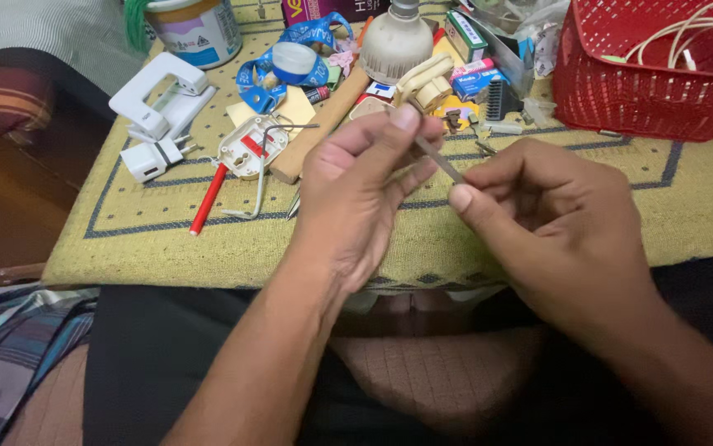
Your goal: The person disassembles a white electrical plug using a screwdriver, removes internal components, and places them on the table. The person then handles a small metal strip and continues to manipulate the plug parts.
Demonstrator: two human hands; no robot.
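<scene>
Looks like a home repair corner, not a proper workshop. Low table w/ yellow woven cloth (pixel 166 248), cluttered w/ white plug adapters (pixel 158 103), red plastic basket (pixel 646 91), LED bulb (pixel 395 41), tape etc. Person sits on floor, plaid fabric (pixel 9 347) alongside.

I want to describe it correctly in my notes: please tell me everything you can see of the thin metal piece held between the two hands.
The thin metal piece is a slim, straight, grey strip or rod that looks like bare metal. Only a short part of it shows; both ends are hidden by fingers, so its full shape cannot be told. It is tilted, higher on the left and lower on the right. The left hand pinches its upper end, the right hand its lower end. It is held above the yellow-green table mat.
</scene>
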